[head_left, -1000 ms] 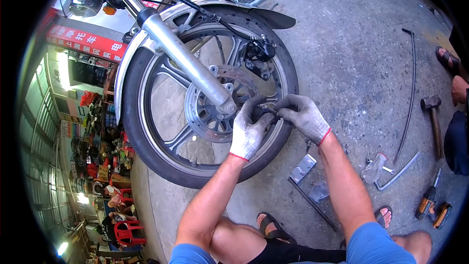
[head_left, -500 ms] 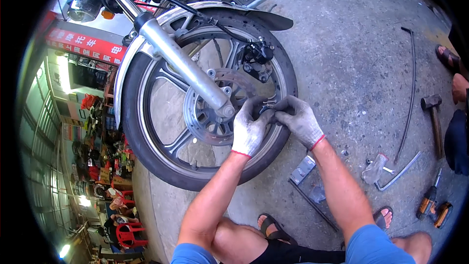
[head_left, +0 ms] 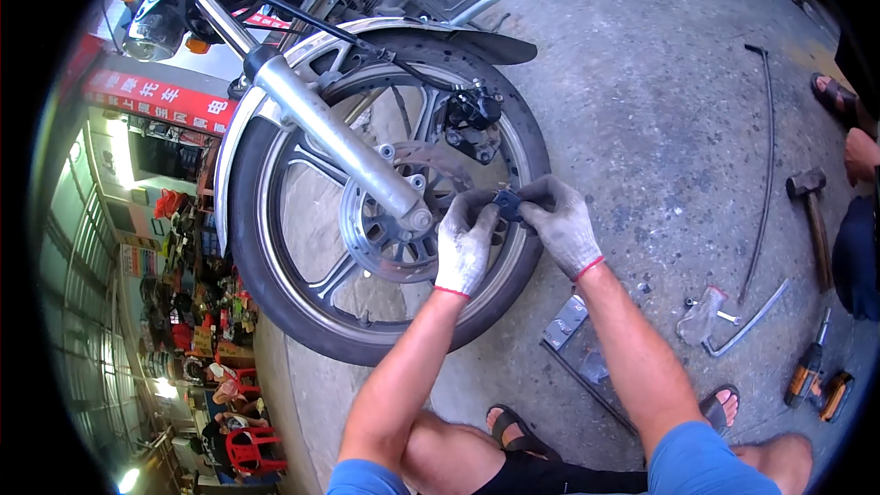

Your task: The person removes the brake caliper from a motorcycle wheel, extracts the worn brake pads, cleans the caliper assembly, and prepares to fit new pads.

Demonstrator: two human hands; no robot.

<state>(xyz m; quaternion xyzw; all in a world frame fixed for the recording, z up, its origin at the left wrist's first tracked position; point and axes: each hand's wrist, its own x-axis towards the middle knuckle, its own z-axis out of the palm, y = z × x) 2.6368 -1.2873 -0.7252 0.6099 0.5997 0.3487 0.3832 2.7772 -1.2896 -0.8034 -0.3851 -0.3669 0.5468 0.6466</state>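
Both my hands wear white knit gloves with dark grey fingers and red cuffs. Between them they pinch a small dark brake pad (head_left: pixel 507 204), partly covered by the fingertips. My left hand (head_left: pixel 468 236) grips its left side with curled fingers. Thumb and fingers of my right hand (head_left: pixel 561 220) hold the other side. Behind the hands stands a motorcycle's front wheel (head_left: pixel 302 316) with a black tyre and silver spokes. The brake disc (head_left: pixel 367 243) sits by the hub, next to the silver fork leg (head_left: pixel 335 142). A black brake caliper (head_left: pixel 474 112) hangs above the hands, inside the rim.
On the concrete right of me lie a small box (head_left: pixel 565 323), a long black bar (head_left: pixel 763 174), a hammer (head_left: pixel 814 220), a bent metal wrench (head_left: pixel 753 321), a plastic bag (head_left: pixel 701 316) and an orange-black power drill (head_left: pixel 805 371). Another person's sandalled foot (head_left: pixel 834 92) is at far right.
The brake pad has turned and shows more between my fingertips. My hands stay close together in nearly the same place. The view has shifted slightly.
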